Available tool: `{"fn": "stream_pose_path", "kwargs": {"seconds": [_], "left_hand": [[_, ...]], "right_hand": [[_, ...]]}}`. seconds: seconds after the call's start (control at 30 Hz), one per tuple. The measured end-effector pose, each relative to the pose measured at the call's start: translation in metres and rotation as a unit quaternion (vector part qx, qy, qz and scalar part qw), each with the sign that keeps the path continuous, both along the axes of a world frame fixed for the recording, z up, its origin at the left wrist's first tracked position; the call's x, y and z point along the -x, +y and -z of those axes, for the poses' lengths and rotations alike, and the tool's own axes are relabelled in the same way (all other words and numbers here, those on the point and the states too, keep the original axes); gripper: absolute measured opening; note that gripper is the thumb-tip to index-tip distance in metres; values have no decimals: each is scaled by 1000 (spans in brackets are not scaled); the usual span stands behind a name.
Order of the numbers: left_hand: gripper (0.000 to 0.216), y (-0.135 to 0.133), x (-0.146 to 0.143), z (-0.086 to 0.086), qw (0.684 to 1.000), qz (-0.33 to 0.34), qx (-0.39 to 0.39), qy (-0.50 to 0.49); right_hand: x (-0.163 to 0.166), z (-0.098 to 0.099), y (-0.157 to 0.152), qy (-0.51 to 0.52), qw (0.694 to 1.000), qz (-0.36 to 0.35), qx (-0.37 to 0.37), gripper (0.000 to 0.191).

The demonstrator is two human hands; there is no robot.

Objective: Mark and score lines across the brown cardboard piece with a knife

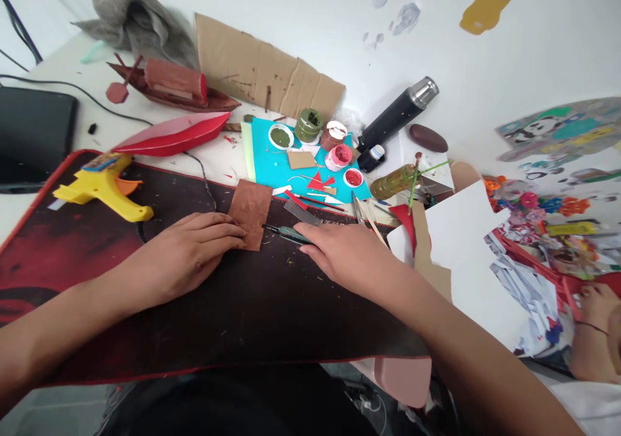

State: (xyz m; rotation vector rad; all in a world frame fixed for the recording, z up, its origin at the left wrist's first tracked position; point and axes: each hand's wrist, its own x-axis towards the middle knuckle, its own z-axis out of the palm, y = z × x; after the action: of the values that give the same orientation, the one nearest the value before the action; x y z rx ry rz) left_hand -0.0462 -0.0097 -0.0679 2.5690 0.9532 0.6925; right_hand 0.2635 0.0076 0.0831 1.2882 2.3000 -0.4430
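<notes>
The fingers [228,228] of the left hand [187,255] lie flat and stretched out, their tips pressing on the lower left edge of a small brown-painted rectangular piece of card [251,211]; they grasp nothing, only pin it down. The card lies flat on the dark mat with red edging [233,319], just in front of the person, tilted a little so that one corner points down.

The fingers [315,245] of the right hand [347,255] rest palm-down over the rear end of a slim dark green craft knife [286,231], which lies on the mat with its tip just beside the right edge of the card. Whether these fingers close around the handle or only lie on top of it cannot be told.

To the left on the mat lies a yellow hot-glue gun with an orange trigger [104,187], its cable running off behind it. Beyond it rests a long red leaf-shaped paper piece [177,134], and further back a brown model boat with a cabin [172,87] in front of a sheet of folded corrugated cardboard [264,74]. Behind the card lies a turquoise sheet [264,164] carrying small open pots of green and red paint [338,156] and red paper offcuts. To its right lies a black flask with a silver cap [400,112], tipped over on the white table [485,74].
</notes>
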Motion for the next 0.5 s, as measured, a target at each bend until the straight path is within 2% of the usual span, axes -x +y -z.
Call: {"fn": "stream_pose_path", "kwargs": {"seconds": [0.33,0.5], "left_hand": [[43,-3,0,6,1000,3,-22,-19],[44,-4,-1,6,1000,3,1,-28]], "right_hand": [[16,3,11,-14,999,-37,2,28],[18,9,13,-11,999,-39,5,30]]}}
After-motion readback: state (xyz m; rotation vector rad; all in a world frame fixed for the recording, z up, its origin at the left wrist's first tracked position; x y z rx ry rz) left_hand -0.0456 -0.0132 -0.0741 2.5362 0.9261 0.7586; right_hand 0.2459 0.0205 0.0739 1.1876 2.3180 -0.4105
